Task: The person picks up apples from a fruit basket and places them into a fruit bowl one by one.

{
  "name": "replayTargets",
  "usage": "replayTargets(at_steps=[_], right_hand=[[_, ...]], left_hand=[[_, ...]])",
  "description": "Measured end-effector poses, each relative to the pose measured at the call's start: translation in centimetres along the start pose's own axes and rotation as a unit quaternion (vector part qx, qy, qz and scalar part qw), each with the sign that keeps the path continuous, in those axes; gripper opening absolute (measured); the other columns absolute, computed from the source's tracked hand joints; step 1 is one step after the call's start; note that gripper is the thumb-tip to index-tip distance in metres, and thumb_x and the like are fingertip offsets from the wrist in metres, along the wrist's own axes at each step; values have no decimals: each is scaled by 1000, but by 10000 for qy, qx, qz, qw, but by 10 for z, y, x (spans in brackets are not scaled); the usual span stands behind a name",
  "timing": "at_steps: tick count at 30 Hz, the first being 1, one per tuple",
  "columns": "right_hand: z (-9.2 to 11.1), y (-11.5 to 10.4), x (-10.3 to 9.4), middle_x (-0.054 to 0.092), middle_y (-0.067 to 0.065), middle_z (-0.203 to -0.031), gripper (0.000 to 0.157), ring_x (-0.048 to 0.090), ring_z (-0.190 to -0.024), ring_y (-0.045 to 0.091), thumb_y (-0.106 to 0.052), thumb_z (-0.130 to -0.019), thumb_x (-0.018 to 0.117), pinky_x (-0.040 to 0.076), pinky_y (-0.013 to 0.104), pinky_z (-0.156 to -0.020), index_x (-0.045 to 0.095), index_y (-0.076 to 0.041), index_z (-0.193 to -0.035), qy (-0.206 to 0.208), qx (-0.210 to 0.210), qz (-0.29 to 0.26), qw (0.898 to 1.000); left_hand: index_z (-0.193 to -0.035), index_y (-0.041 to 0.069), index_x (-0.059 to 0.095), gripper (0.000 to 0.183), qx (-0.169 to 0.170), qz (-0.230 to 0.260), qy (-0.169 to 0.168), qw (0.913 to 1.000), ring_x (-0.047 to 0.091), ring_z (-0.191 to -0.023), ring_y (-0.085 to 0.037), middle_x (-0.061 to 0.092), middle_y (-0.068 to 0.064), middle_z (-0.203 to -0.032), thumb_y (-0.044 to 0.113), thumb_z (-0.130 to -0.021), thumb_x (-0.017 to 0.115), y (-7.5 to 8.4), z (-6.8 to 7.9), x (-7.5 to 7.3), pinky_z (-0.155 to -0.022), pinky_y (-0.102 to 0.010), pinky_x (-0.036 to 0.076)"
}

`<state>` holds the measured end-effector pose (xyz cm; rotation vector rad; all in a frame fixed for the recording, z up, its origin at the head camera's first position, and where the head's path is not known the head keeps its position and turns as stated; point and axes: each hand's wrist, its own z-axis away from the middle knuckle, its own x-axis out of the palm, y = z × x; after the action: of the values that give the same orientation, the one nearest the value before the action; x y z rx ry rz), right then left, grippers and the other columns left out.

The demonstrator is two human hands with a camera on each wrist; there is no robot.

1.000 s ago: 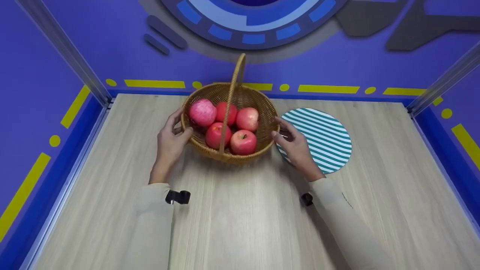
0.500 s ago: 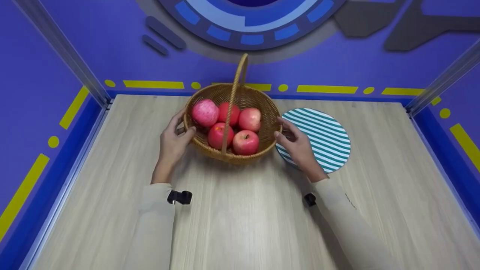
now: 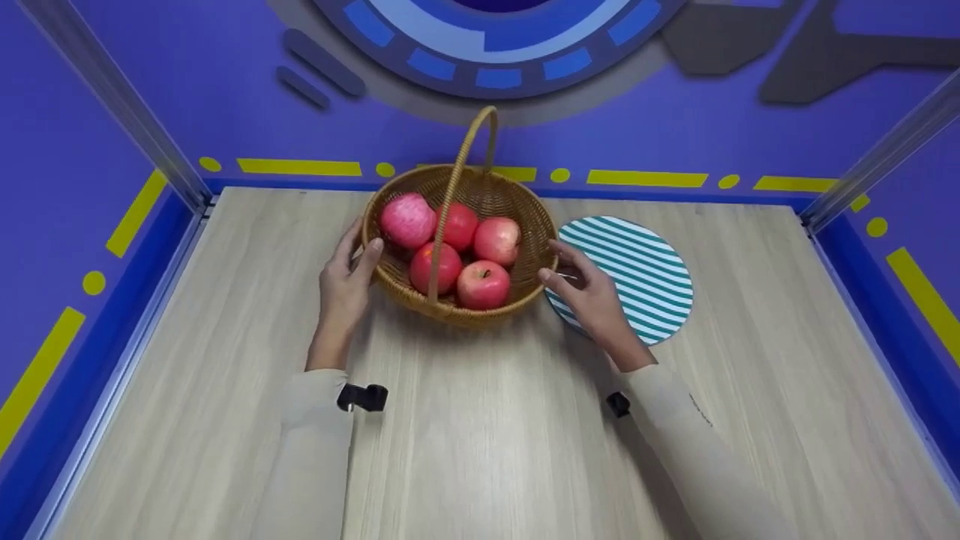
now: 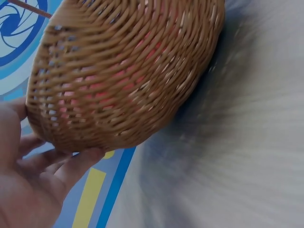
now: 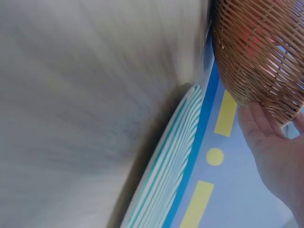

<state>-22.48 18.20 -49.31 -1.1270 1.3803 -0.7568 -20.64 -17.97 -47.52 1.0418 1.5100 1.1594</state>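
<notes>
A brown wicker basket [image 3: 525, 214] with a tall arched handle [image 3: 455, 176] is held between both hands. Inside it sit several apples; one pink streaked apple [image 3: 408, 220] is at the left, and a red-and-yellow apple [image 3: 484, 285] at the front. My left hand [image 3: 346, 277] grips the basket's left side, thumb near the rim and fingers reaching behind. On the opposite side my right hand [image 3: 592, 296] holds the rim between thumb and fingers. Both wrist views show fingers curved against the woven wall [image 4: 123, 71]. A shadow lies on the table under the basket.
A round placemat [image 3: 637, 274] with green and white stripes lies right of the basket, partly behind the right hand. The wooden tabletop [image 3: 465, 435] is bounded by blue panels with yellow marks, and the back wall [image 3: 645, 142] stands close behind the basket.
Both hands have turned the basket slightly clockwise: the handle's near end has swung left, the left hand has moved a little farther away and the right hand a little nearer.
</notes>
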Motion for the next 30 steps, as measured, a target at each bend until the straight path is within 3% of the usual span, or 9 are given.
replayTargets(at_steps=[5,8,14,18,22,27,30], right_hand=[[5,0,-1,61,6,-146,64,60,-129,21,-43,-102,72,52,36,-109,54,-13,-157,-69,-131,97,9998],[8,1,-3,59,5,-149,65,60,-131,22,-43,-102,72,51,41,-111,54,-13,-157,-127,-175,174,9996],[5,-5,-19,57,10,-152,64,57,-137,31,-43,-103,71,46,54,-114,54,-11,-155,88,-267,474,9985],[-5,-15,-31,57,12,-152,67,56,-138,29,-44,-102,71,46,51,-115,52,-9,-156,217,-300,637,9973],[-15,-32,-37,57,10,-152,66,56,-138,26,-38,-102,73,47,49,-115,51,-9,-156,220,-459,763,9958],[-27,-51,-35,53,9,-157,67,53,-142,24,-29,-101,76,47,46,-115,48,-9,-158,5,-504,1082,9929],[-34,-61,-31,50,6,-160,70,50,-144,22,-31,-99,78,47,43,-115,47,-13,-159,-190,-399,1383,9894]], left_hand=[[-162,24,49,60,-2,80,419,9991,62,-132,-27,53,-5,-158,47,-108,60,-3,2,6,-87,-36,63],[-160,23,52,58,-50,194,529,9984,64,-130,-26,57,-7,-153,46,-107,62,-7,2,9,-87,-35,62],[-163,24,46,67,-130,468,157,9987,59,-135,-27,50,-7,-159,41,-103,70,-11,-2,8,-95,-39,61],[-166,24,41,72,-154,685,-18,9975,56,-139,-28,45,-8,-163,33,-102,73,-14,-3,6,-96,-37,60],[-166,23,41,73,-166,686,32,9975,54,-140,-31,44,-10,-164,30,-101,74,-14,-2,4,-93,-32,61],[-167,23,38,75,-254,718,11,9971,53,-142,-29,42,-8,-166,30,-102,74,-14,1,1,-90,-30,61],[-168,25,36,76,-276,765,-49,9967,50,-144,-29,39,-8,-167,31,-102,74,-13,3,0,-89,-28,60]])
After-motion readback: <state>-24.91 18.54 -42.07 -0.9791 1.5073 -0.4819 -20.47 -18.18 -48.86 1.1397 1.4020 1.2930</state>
